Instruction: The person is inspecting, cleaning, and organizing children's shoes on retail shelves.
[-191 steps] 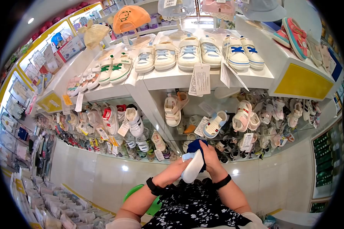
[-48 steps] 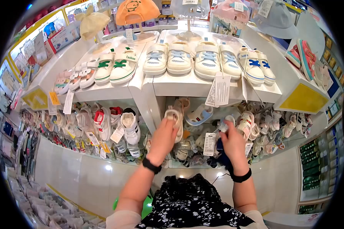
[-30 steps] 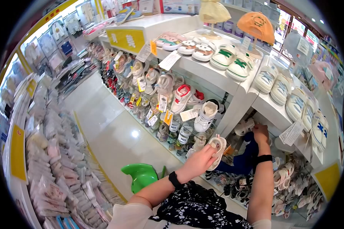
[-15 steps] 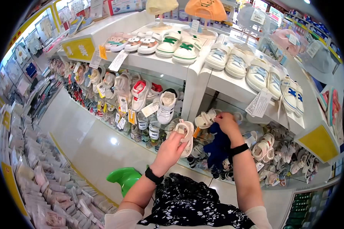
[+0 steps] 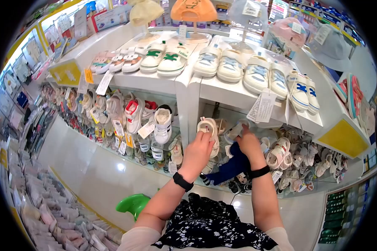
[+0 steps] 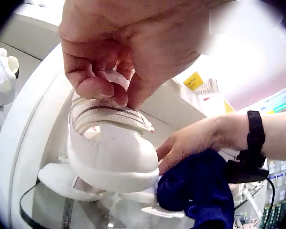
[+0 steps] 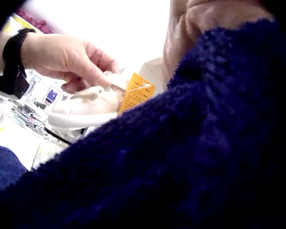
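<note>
In the head view, my left hand (image 5: 198,149) pinches a small white baby shoe (image 6: 117,155) by its upper, at the opening of the lower display shelf. The left wrist view shows fingers and thumb closed at its strap, toe pointing down and outward. My right hand (image 5: 249,146) holds a navy blue cloth (image 5: 230,168), which hangs below the palm. The right fingertips reach a pale shoe (image 5: 237,129) on the glass shelf. An orange tag (image 7: 137,93) shows beside the left hand's shoe in the right wrist view, where the cloth covers most of the picture.
White sneakers (image 5: 255,75) line the counter top (image 5: 222,88) above both hands, with paper tags (image 5: 264,106) hanging over its edge. Crowded shoes fill the glass shelves below. Hats stand behind. A green plastic stool (image 5: 134,205) sits on the floor at left.
The light blue shoe that both hands held has been let go. My left hand has taken a white shoe from the shelf, pulled it out leftward, then brought it back toward the shelf opening.
</note>
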Available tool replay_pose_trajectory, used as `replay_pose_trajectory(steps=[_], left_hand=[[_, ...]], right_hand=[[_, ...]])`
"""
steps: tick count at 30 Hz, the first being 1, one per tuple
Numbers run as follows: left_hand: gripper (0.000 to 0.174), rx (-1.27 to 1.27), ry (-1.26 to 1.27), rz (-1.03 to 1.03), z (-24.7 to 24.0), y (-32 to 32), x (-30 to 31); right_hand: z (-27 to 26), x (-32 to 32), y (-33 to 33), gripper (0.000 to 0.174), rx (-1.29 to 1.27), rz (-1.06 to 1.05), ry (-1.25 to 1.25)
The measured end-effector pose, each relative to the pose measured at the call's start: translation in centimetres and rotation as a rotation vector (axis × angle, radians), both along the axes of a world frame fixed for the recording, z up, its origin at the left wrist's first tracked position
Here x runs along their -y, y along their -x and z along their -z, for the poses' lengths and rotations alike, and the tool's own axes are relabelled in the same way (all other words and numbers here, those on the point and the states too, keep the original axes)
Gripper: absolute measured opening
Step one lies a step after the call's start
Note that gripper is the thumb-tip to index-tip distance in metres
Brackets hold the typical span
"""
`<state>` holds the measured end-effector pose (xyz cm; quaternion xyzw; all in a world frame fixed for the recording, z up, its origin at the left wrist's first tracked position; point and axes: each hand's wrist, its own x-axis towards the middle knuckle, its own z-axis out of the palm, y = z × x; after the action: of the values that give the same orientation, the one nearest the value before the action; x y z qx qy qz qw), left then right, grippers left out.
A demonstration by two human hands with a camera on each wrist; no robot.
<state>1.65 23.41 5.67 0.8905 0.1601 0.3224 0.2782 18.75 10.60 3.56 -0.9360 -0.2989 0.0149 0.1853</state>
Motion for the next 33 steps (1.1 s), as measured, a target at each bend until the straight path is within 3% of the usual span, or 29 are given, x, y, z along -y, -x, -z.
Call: replay_pose_trajectory(steps=[5, 14, 20, 22, 26, 29, 30, 33], left_hand=[[0.021, -0.07, -0.073, 0.025, 2.6, -1.4, -0.6], [0.022, -0.073, -0.144, 0.043, 3.1, -2.1, -2.0], [0.035, -0.047, -0.123, 0.069, 3.1, -2.2, -2.1], [0.045, 0.02, -0.098, 0.069, 2.8, -1.8, -1.8], [0.038, 0.162, 0.031, 0.03, 3.6, -0.3, -0.9], [0.037, 0.199, 0.025, 0.322, 4.4, -0.8, 1.1], [0.041, 0.091, 0.048, 0.394, 4.0, -1.2, 2.1], [0.044, -0.052, -0.097, 0.281, 4.9, -2.7, 4.7]], right_hand=[[-0.4, 0.1, 0.3, 0.056, -0.024, 0.112, -0.171], [0.8, -0.2, -0.6, 0.022, -0.02, 0.115, -0.242], [0.5, 1.7, 0.5, 0.035, 0.053, 0.118, -0.343], [-2.5, 4.5, 2.2, 0.042, -0.073, 0.135, -0.357], [-4.8, 8.8, 3.8, 0.05, -0.151, 0.203, -0.22], [-0.9, 9.0, 1.9, 0.053, -0.049, 0.24, -0.042], [0.8, 8.8, 1.3, 0.049, 0.001, 0.248, -0.019], [1.8, 8.6, 1.0, 0.039, 0.063, 0.311, -0.101]])
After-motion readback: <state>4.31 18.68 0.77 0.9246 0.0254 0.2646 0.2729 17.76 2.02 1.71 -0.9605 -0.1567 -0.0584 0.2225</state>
